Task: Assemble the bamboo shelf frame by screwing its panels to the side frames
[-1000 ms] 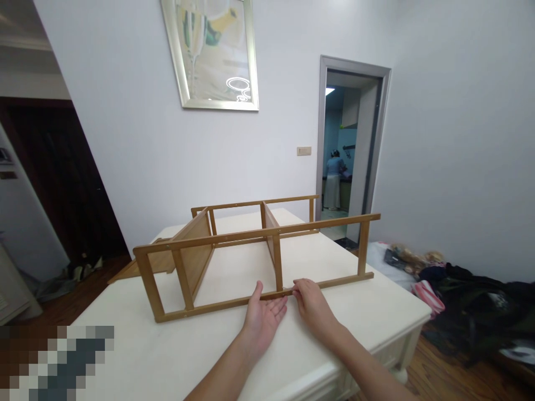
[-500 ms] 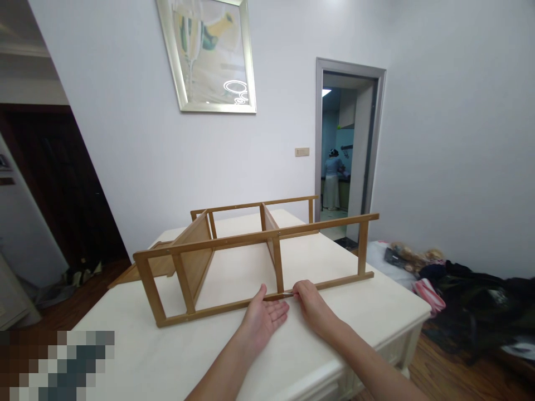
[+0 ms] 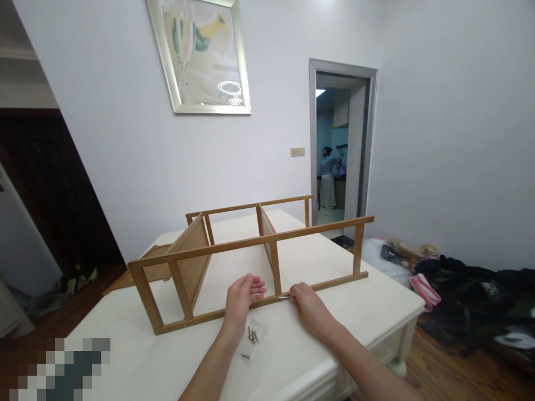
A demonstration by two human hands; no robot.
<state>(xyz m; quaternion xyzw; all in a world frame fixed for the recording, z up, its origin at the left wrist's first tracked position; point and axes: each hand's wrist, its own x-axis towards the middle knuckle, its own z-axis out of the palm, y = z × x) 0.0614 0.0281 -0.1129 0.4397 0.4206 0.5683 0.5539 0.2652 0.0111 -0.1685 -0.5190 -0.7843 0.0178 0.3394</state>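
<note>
A bamboo shelf frame (image 3: 234,245) lies on its side on the cream table (image 3: 334,328). My left hand (image 3: 241,298) rests over the frame's near bottom rail, fingers stretched out and holding nothing. My right hand (image 3: 307,305) pinches a small silver metal piece (image 3: 285,297) against that rail, beside the middle upright. Several screws (image 3: 252,336) lie loose on the table just below my left hand, with one more screw (image 3: 246,356) nearer to me.
A loose bamboo panel (image 3: 137,271) lies at the table's far left edge. Clothes and bags (image 3: 455,284) are piled on the floor at right. A person (image 3: 328,175) stands in the room beyond the open doorway. A framed picture (image 3: 200,55) hangs on the wall.
My left hand turned over and moved left onto the rail, leaving the screws on the table. My right hand stayed at the rail with the metal piece. The view shifted slightly right.
</note>
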